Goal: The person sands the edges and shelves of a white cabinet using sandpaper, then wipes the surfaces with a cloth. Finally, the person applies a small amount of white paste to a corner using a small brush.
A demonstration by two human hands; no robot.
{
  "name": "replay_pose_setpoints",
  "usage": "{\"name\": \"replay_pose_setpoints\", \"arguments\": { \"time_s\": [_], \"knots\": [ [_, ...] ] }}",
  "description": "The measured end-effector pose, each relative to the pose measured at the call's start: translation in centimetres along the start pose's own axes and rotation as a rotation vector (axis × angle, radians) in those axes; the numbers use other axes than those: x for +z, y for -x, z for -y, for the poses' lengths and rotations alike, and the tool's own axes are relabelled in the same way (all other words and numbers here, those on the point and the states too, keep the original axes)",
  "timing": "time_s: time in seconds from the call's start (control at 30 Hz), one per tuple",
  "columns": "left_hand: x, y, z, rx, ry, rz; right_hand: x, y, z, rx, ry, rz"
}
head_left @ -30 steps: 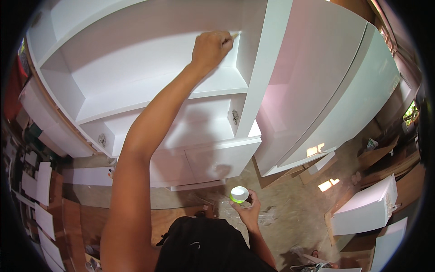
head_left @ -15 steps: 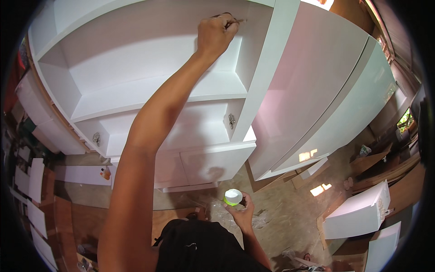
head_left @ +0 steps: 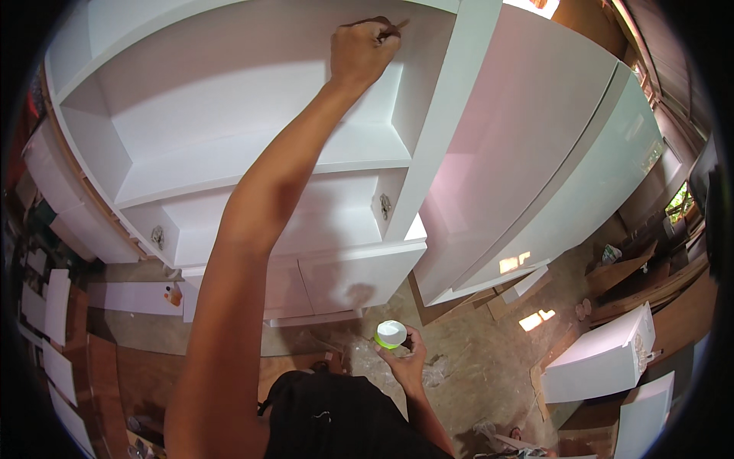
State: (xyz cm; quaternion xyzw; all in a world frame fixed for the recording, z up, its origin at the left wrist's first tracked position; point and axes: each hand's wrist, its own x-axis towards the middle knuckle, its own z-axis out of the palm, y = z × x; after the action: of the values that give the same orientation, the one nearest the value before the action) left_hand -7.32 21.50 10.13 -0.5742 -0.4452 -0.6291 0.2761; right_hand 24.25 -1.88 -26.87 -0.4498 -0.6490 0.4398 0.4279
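Note:
My left hand [head_left: 364, 55] reaches up into a white cabinet [head_left: 229, 157], inside its upper compartment near the right side wall. Its fingers are closed on a thin brownish tool [head_left: 402, 25], mostly hidden by them; the tip points toward that wall. I cannot tell whether the tip touches it, nor the exact kind of tool. Low in front of me, my right hand [head_left: 409, 361] holds a small cup [head_left: 391, 333], white at the rim and bright green lower down. Something white shows inside the cup.
Metal hinges [head_left: 385, 206] sit in the lower compartment. To the right stands a large glossy white panelled unit [head_left: 527, 153]. White box [head_left: 600, 356] and boards lie at the right; more white panels [head_left: 57, 306] stand left. Clear plastic [head_left: 367, 356] lies on the floor.
The tool in my left hand has tilted, its tip now pointing more upward. My view has shifted slightly; my right hand keeps the cup at about the same spot.

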Motion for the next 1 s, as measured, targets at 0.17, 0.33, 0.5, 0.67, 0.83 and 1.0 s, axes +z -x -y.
{"name": "replay_pose_setpoints", "arguments": {
  "time_s": [0.17, 0.33, 0.5, 0.67, 0.83, 1.0],
  "knots": [
    [-0.6, -1.1, -0.9, 0.019, 0.013, -0.027, 0.0, 0.2, -0.1, 0.022, -0.024, 0.008],
    [-0.9, -0.5, -1.2, -0.033, -0.046, 0.125, 0.3, 0.1, -0.1, -0.010, 0.009, 0.020],
    [-2.0, 3.3, -1.1, -0.016, -0.159, 0.362, 0.6, 0.3, -0.1, -0.013, 0.007, 0.023],
    [-2.6, 5.8, -0.3, -0.078, -0.204, 0.645, 1.0, 0.3, 0.0, -0.020, -0.022, 0.067],
    [-2.1, 2.4, -0.3, -0.024, -0.131, 0.454, 1.2, 0.3, 0.8, -0.008, -0.064, 0.056],
    [-1.1, -0.4, -1.2, 0.018, 0.010, -0.024, 1.1, 0.3, 0.3, -0.024, -0.019, 0.056]
  ]
}}
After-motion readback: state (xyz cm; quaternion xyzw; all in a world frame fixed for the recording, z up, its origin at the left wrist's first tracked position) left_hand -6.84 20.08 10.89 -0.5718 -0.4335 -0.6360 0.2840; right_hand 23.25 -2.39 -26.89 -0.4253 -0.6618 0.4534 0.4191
